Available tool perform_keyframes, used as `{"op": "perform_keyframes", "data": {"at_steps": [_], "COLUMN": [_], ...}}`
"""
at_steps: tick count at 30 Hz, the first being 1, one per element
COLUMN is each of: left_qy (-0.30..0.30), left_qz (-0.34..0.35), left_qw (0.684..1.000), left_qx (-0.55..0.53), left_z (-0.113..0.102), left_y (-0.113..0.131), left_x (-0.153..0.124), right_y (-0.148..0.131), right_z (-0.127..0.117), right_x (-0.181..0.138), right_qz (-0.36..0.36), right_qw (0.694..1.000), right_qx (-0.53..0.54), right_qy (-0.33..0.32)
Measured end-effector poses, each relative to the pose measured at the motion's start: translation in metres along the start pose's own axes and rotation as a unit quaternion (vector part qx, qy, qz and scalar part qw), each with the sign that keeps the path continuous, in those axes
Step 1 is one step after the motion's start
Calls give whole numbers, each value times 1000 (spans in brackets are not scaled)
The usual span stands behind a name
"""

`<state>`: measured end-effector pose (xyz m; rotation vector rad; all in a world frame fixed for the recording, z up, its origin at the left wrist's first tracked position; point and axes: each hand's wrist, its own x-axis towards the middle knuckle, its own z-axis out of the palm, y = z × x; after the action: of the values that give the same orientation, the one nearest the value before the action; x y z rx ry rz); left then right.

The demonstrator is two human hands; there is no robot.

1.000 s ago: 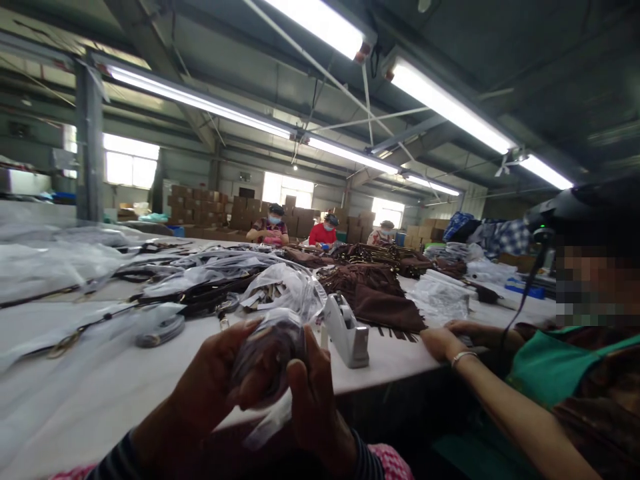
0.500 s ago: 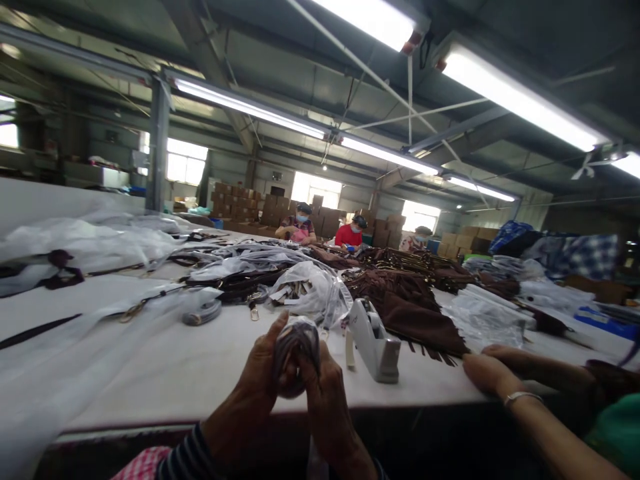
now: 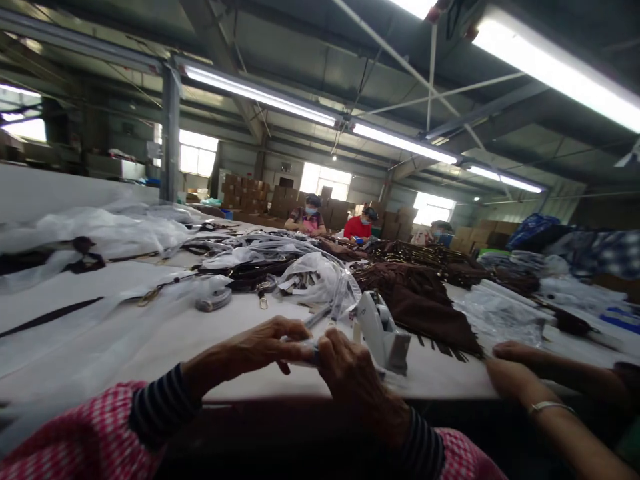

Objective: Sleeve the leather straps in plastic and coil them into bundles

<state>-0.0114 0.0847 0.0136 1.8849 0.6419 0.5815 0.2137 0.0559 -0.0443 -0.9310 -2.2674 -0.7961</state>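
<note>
A rolled-up strap in plastic wrap (image 3: 303, 351) is held between my two hands just above the near table edge. My left hand (image 3: 255, 350) grips its left side, thumb below and fingers over it. From the other side my right hand (image 3: 347, 367) closes its bent fingers on the roll, hiding much of it. Close to my right hand stands a white tape dispenser (image 3: 384, 333). Another rolled strap (image 3: 214, 300) lies on the white table beyond my left hand, with a metal clasp (image 3: 263, 301) to its right.
Brown fringed fabric pieces (image 3: 425, 307) pile up behind the dispenser. Straps in clear plastic (image 3: 320, 273) heap across the middle. A co-worker's hands (image 3: 515, 370) rest at the right table edge. Clear plastic sheeting (image 3: 100, 230) covers the left side. Other people work at the far side.
The roll has turned from showing its coiled face to lying side-on. My left hand now reaches in from the left, and both forearms have spread apart. The view has shifted slightly left.
</note>
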Motion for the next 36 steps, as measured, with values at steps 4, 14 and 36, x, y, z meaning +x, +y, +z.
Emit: {"op": "perform_keyframes", "data": {"at_steps": [4,14,36], "left_qy": [42,44,68], "left_qz": [101,212,42], "left_qw": [975,937,908], "left_qx": [192,274,412], "left_z": [0,-14,-2], "left_y": [-24,-98,-78], "left_x": [0,-5,9], "right_y": [8,32,57], "right_z": [6,17,34], "right_x": [-1,-4,10], "right_qz": [30,53,176], "right_qw": [987,912,863], "right_qx": [104,320,376], "right_qy": [-123,-252,-289]}}
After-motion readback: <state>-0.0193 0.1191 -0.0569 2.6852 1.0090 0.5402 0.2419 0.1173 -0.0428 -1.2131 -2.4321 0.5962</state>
